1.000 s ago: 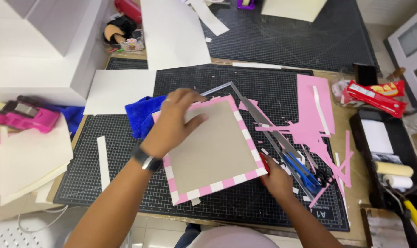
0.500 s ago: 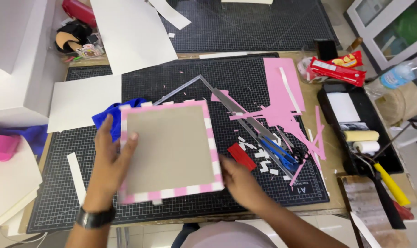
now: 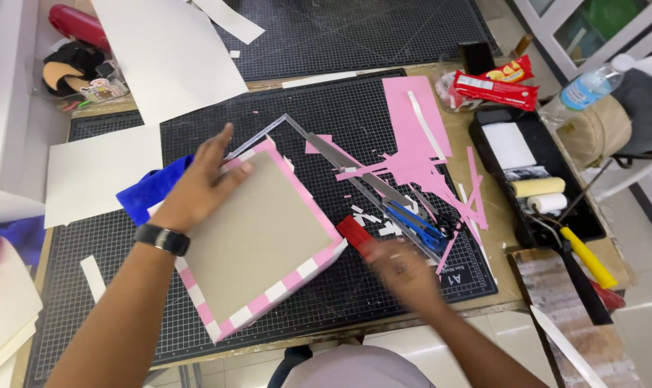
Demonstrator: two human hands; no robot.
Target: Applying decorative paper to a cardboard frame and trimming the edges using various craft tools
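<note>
There was only one camera, worn on the person's head. It looked almost straight down at the black cutting mat from close above, tipped a little so the table's edges ran slanted. Both arms reached up from the bottom edge. The floor showed at the right, so no second view shared anything.

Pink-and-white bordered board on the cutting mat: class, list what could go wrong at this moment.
1. The right hand is blurred beside the red cutter; a hurried grab could nick a finger.
2. Only the left hand steadies the board, pressing near one corner, so it might pivot on the mat.
3. Pink paper scraps and a metal ruler lie close by; they could snag or slip beneath the board.
</note>
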